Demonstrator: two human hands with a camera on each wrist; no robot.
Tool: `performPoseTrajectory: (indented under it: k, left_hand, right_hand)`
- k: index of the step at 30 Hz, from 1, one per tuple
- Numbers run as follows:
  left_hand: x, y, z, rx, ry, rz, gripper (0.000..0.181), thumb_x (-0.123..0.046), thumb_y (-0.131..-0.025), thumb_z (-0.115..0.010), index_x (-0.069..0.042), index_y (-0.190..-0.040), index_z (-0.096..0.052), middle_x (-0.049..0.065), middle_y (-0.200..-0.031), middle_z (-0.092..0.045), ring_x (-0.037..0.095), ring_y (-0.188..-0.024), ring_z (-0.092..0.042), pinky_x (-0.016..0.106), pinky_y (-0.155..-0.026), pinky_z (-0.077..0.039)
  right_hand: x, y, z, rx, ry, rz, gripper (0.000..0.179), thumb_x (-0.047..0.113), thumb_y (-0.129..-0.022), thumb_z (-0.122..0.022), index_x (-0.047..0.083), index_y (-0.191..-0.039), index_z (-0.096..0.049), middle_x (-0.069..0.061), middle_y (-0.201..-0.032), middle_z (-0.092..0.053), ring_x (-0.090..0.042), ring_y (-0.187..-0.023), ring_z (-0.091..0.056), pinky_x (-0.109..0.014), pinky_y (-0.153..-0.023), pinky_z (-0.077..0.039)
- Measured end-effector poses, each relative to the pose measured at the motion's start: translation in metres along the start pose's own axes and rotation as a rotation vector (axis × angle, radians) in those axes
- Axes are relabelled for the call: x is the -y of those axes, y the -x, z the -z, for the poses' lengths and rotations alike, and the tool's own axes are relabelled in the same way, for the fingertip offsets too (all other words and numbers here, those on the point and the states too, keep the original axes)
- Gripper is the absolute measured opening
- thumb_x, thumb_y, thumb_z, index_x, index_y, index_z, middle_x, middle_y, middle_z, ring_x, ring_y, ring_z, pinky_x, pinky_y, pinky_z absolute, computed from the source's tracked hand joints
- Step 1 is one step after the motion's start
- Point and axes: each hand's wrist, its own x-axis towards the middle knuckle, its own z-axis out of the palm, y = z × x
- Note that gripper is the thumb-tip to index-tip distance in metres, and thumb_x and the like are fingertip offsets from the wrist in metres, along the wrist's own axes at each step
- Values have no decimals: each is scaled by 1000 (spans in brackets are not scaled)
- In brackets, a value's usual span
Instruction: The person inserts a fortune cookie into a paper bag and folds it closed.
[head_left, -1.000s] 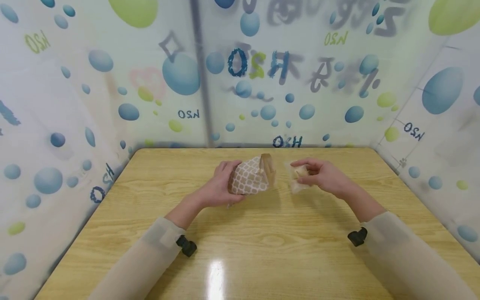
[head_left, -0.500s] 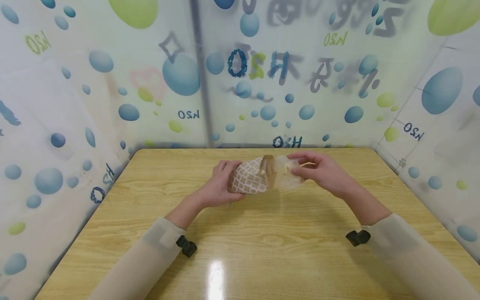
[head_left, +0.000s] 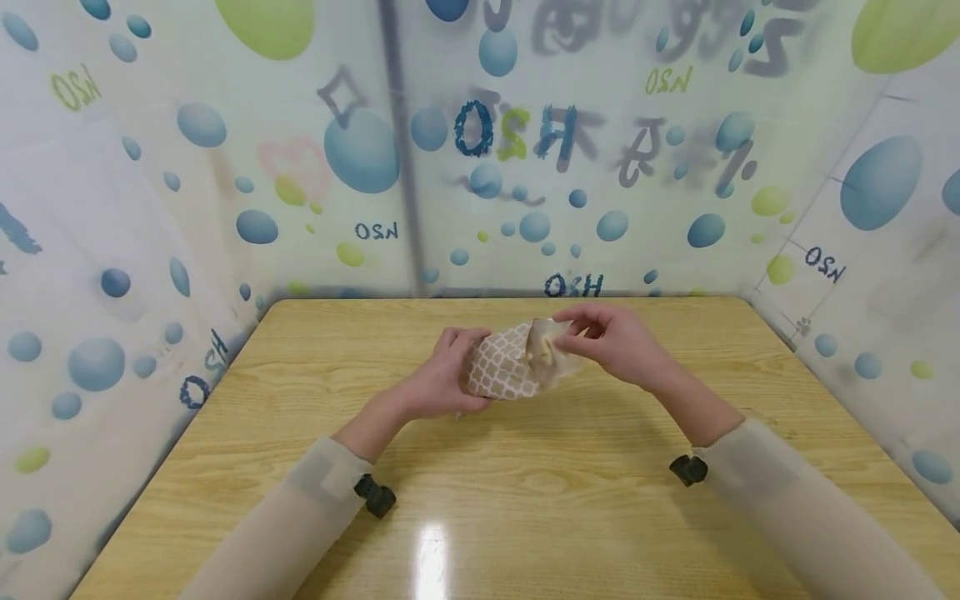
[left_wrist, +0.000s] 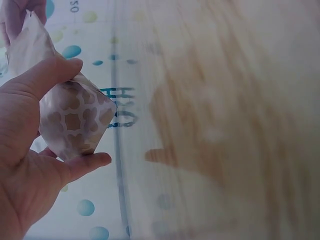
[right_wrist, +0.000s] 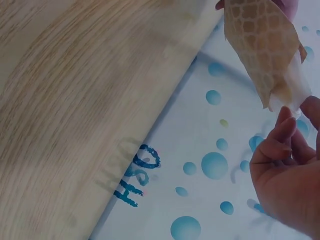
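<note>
Clear packet (right_wrist: 298, 86) now at mouth of patterned bag (head_left: 501, 365), right hand (head_left: 617, 343) tight on packet, left hand (head_left: 441, 380) round bag

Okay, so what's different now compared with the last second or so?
The right hand has moved toward the person's left, bringing the clear packet from beside the patterned paper bag to partly inside its open mouth. Nothing has visibly been let go. The left hand still grips the bag, which has stayed in about the same place above the table.
</note>
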Motion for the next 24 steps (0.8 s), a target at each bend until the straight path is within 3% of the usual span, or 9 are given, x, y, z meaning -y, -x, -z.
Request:
performPoseTrajectory:
  k: [10, 19, 24]
  left_hand:
    - [-1, -1, -3, -1, 10, 9, 107, -17, -84, -95, -11, -169, -31, 22, -157, -33, 39, -144, -43, 60, -125, -42]
    - [-1, -1, -2, -19, 27, 28, 113, -18, -81, -96, -11, -171, -27, 23, -159, -32, 40, -145, -43, 62, -126, -40]
    - [-3, -1, -3, -11, 23, 33, 113, -17, -81, -95, -13, -171, -27, 22, -159, -31, 40, -145, -42, 61, -127, -40]
  right_hand:
    - [7, -3, -21, -71, 99, 50, 34, 26, -102, -80, 11, -133, -79, -6, -104, -77, -19, -80, -58, -29, -63, -47]
    - [10, 1, -16, -76, -69, -50, 33, 28, -106, -75, 10, -133, -79, -13, -117, -79, -28, -98, -68, -28, -68, -50]
    - [14, -1, -23, -71, -3, 0, 28, 23, -105, -76, 10, -130, -80, -12, -113, -80, -23, -91, -69, -28, -66, -52]
